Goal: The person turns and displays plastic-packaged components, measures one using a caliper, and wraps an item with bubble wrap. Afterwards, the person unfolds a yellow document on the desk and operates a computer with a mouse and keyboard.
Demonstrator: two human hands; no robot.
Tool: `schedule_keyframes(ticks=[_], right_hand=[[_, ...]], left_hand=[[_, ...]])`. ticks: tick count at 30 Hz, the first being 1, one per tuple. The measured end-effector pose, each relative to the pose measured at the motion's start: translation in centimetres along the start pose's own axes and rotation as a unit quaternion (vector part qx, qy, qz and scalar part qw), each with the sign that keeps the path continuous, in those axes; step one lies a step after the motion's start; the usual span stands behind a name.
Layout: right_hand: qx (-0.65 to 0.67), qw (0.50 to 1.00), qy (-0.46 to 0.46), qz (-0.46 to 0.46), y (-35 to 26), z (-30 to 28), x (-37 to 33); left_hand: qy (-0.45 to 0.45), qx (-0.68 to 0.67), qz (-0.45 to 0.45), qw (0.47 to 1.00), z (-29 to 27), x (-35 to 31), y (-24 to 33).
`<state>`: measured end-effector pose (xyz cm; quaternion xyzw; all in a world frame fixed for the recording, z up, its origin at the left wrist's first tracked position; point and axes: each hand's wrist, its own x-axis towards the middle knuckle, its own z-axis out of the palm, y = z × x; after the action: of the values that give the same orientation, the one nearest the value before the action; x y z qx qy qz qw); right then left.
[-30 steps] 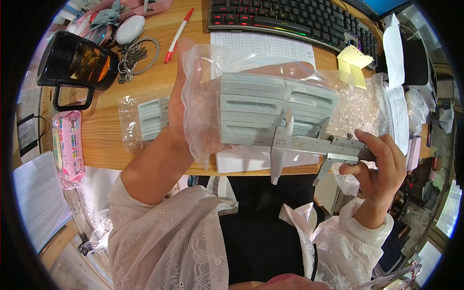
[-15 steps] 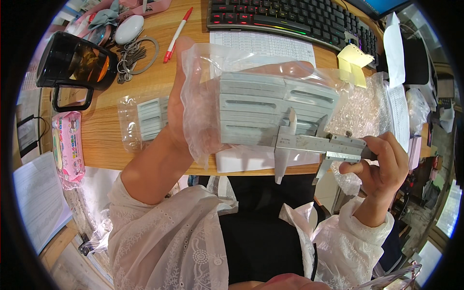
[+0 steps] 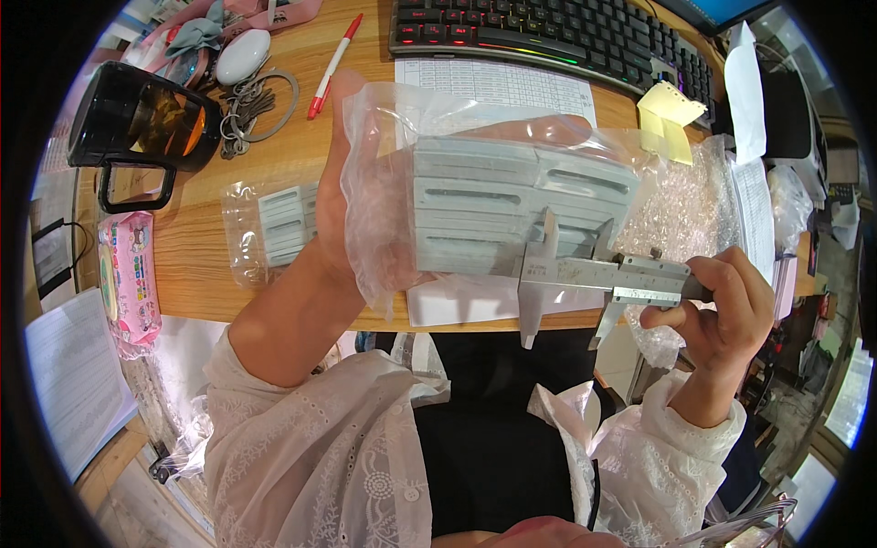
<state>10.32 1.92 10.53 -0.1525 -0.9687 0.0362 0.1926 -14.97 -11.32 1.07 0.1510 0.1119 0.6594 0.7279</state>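
Note:
My left hand (image 3: 338,224) supports a clear plastic bag (image 3: 379,196) from behind. Its fingers reach behind the bag's far edge and show through the film. Inside lie several flat grey slotted pieces (image 3: 475,228), set side by side in rows. In my right hand (image 3: 726,306) is a metal vernier caliper (image 3: 589,271), gripped at its right end between thumb and fingers. The caliper's upper jaws lie over the lower right part of the bag, a little apart; I cannot tell whether they touch the pieces. Its longer lower jaws point toward my body, also spread.
A smaller bag of similar pieces (image 3: 283,224) lies left on the wooden desk (image 3: 196,265). Around it are a dark mug (image 3: 137,119), a pink packet (image 3: 132,274), keys (image 3: 242,114) and a red-white pen (image 3: 333,68). A keyboard (image 3: 548,41), yellow notes (image 3: 671,114) and bubble wrap (image 3: 685,196) lie beyond and right.

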Motion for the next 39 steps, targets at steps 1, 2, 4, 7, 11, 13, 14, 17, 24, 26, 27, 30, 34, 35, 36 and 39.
schedule_keyframes(ticks=[1, 2, 4, 7, 11, 13, 14, 17, 24, 26, 27, 30, 34, 35, 36, 39], right_hand=[[0.001, 1.000, 0.002, 0.002, -0.04, 0.02, 0.05], [0.002, 1.000, 0.004, 0.004, -0.10, 0.06, 0.09], [0.002, 1.000, 0.004, 0.002, -0.18, 0.19, 0.25], [0.004, 1.000, 0.005, 0.005, -0.06, -0.10, 0.16], [0.004, 1.000, 0.000, 0.009, -0.18, -0.02, 0.17], [0.002, 1.000, -0.001, 0.009, -0.17, -0.06, 0.18], [0.001, 1.000, -0.003, 0.009, -0.15, -0.05, 0.22], [0.001, 1.000, -0.006, 0.006, -0.05, -0.09, 0.25], [0.003, 1.000, -0.007, 0.007, 0.05, -0.16, 0.43], [-0.002, 1.000, -0.006, 0.004, 0.07, -0.20, 0.47], [-0.003, 1.000, -0.007, 0.005, 0.06, -0.25, 0.50], [-0.004, 1.000, -0.005, 0.002, 0.07, -0.24, 0.57], [-0.001, 1.000, -0.003, 0.004, 0.09, -0.21, 0.52], [-0.002, 1.000, -0.003, 0.004, 0.09, -0.20, 0.51], [-0.002, 1.000, -0.003, 0.004, 0.07, -0.21, 0.53], [-0.004, 1.000, 0.000, 0.001, -0.04, -0.26, 0.65]], left_hand=[[0.010, 0.005, 0.009, 1.000, -0.01, -0.01, -0.02], [0.010, 0.005, 0.009, 1.000, -0.01, -0.02, -0.06], [0.012, 0.000, 0.020, 1.000, 0.00, -0.03, -0.12], [-0.033, 0.004, 0.013, 0.999, -0.16, 0.16, 0.06], [-0.018, 0.026, 0.006, 0.999, 0.71, 0.08, -0.18], [0.035, -0.005, 0.004, 0.999, 0.59, -0.14, -0.08], [0.062, -0.020, 0.004, 0.998, 0.52, -0.27, 0.04], [0.115, -0.049, 0.002, 0.992, 0.45, -0.34, 0.14], [0.107, -0.052, -0.003, 0.993, 0.50, -0.35, 0.09], [0.105, -0.053, -0.005, 0.993, 0.48, -0.19, 0.06], [0.103, -0.053, -0.006, 0.993, 0.47, -0.11, 0.07], [0.100, -0.055, -0.008, 0.993, 0.45, -0.17, 0.13], [0.095, -0.057, -0.010, 0.994, 0.35, -0.18, 0.23], [0.094, -0.057, -0.010, 0.994, 0.35, -0.22, 0.24], [0.093, -0.057, -0.010, 0.994, 0.33, -0.20, 0.27], [0.091, -0.058, -0.010, 0.994, 0.35, -0.27, 0.27]])
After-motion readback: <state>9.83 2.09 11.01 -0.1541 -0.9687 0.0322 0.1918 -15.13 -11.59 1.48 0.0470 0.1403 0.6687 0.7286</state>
